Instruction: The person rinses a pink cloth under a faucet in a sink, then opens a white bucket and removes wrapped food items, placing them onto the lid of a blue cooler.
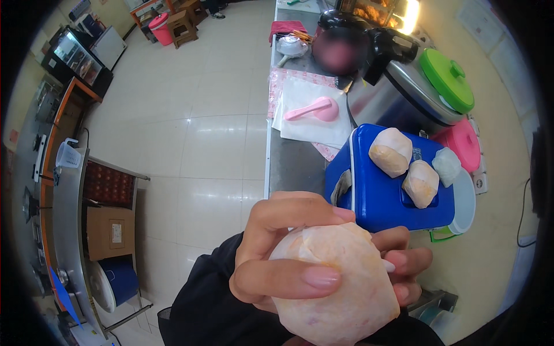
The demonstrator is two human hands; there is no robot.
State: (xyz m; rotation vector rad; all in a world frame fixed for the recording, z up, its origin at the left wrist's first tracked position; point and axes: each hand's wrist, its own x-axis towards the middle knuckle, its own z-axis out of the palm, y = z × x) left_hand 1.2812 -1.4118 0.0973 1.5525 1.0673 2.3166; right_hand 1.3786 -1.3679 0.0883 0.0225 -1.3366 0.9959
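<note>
Close in front of me is a rounded packet wrapped in pale paper (346, 294), with orange patches showing through. My left hand (277, 248) is closed around its left side, thumb laid across the front and a finger over the top. On the far right side, the curled fingers of my right hand (407, 265) hold the same packet; a small white tip pokes out beside them. Just beyond, two similar wrapped packets, one (390, 151) farther back and another (420, 185) nearer, rest on a blue cooler box (375, 213). Next to them sits a small knotted plastic bag (447, 166).
Behind the cooler, a pink scoop (323, 108) lies on white paper sheets (288, 130) on the counter. A steel container (398, 98) has a green lid (447, 81) near it. A white bucket (463, 199) stands right of the cooler. A metal shelf (72, 219) is at left.
</note>
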